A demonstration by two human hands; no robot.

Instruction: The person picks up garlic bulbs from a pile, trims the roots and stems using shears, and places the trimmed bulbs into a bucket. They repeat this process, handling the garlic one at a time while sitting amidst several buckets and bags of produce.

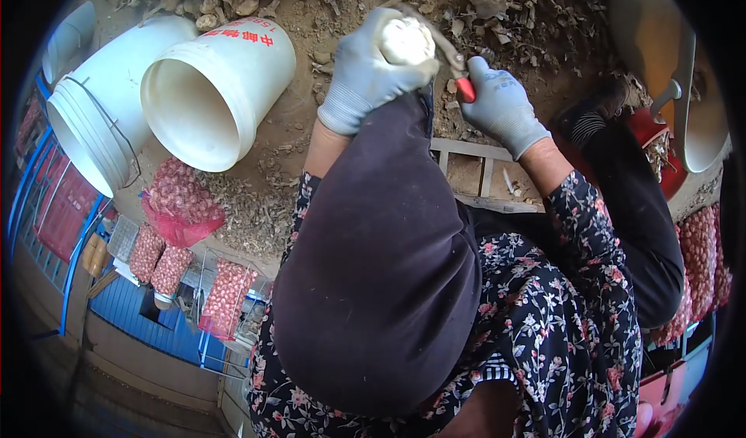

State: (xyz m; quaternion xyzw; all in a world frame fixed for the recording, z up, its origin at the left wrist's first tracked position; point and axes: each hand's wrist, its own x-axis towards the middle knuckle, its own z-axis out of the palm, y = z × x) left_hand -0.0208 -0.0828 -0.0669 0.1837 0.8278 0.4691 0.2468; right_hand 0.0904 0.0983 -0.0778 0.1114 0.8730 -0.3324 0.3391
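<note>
Two white plastic buckets (210, 88) are laid on their sides on the bare earthen ground (311, 18), beside red mesh sacks of garlic (180, 205) and scattered dry husks (249, 212).

Grey knit gloves on left hand (365, 69) and right hand (501, 104), dark floral sleeves.

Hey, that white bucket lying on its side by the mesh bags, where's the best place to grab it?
Probably the rim of the white bucket: its open mouth faces the red mesh bag, so reach in from that side and hook fingers over the lip.
</note>
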